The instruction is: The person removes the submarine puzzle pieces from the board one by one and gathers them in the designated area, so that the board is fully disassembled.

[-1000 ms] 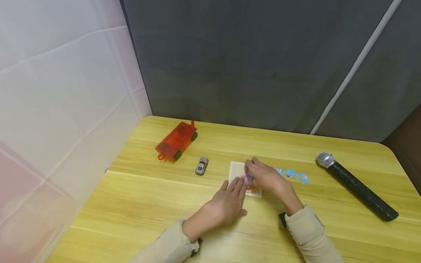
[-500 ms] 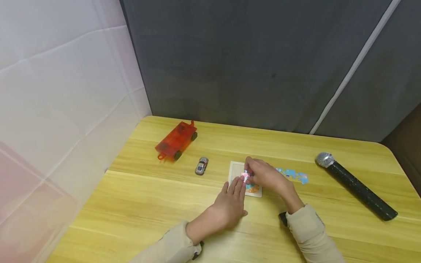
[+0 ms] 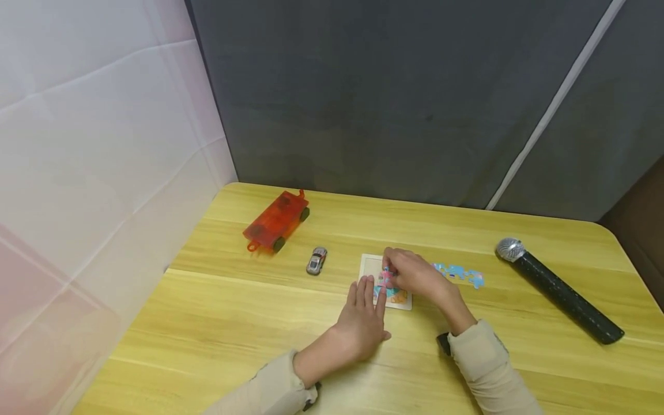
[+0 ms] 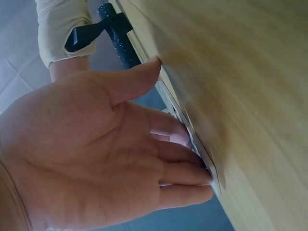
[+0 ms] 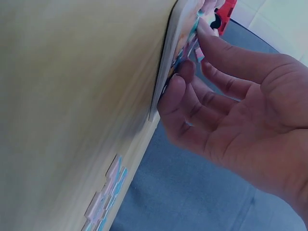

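A pale-framed jigsaw puzzle tray [image 3: 369, 263] lies on the table, with orange and teal pieces [image 3: 397, 296] set in its near part. My right hand [image 3: 417, 273] is over the tray and pinches a pink and blue puzzle piece [image 3: 385, 279] between thumb and fingers. In the right wrist view its fingertips are right at the tray surface, and the piece [image 5: 198, 54] shows between them. My left hand [image 3: 361, 321] has its fingers stretched out across the tray's near left part, palm down. The left wrist view shows those fingertips along the tray edge [image 4: 208, 161].
Several loose puzzle pieces [image 3: 457, 271] lie just right of the tray. A silver toy car [image 3: 316, 261] and a red wheeled toy base [image 3: 277, 221] stand to its left. Farther right lies a black microphone [image 3: 562, 294]. A grey panel [image 3: 363, 104] rises behind the table.
The right fingers have turned and shifted the piece slightly left against the tray. The left fingers have spread a little, showing more of the orange and teal pieces.
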Motion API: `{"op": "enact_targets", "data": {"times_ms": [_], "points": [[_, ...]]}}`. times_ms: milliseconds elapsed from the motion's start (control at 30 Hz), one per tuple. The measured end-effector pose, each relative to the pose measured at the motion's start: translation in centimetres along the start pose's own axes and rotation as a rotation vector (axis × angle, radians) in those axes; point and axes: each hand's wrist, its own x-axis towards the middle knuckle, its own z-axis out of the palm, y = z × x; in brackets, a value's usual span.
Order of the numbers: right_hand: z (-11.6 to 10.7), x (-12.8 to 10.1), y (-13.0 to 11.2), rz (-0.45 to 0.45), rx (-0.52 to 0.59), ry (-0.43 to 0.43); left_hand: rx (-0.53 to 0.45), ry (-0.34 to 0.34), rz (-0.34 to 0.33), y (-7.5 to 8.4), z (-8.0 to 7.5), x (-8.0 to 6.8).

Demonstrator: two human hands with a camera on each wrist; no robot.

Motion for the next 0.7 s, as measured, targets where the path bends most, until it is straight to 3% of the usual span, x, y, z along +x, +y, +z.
{"op": "enact_targets", "data": {"times_ms": [367, 533, 700], "points": [[-0.3, 0.1, 0.5, -0.071, 0.034, -0.008, 0.000, -0.002, 0.053, -0.3, 0.0, -0.3], [-0.7, 0.1, 1.1, -0.137, 0.148, -0.069, 0.009, 0.006, 0.048, -0.3, -0.1, -0.2], [-2.0, -0.5, 1.7, -0.117, 0.275, -0.078, 0.028, 0.015, 0.038, -0.1, -0.1, -0.1]]}}
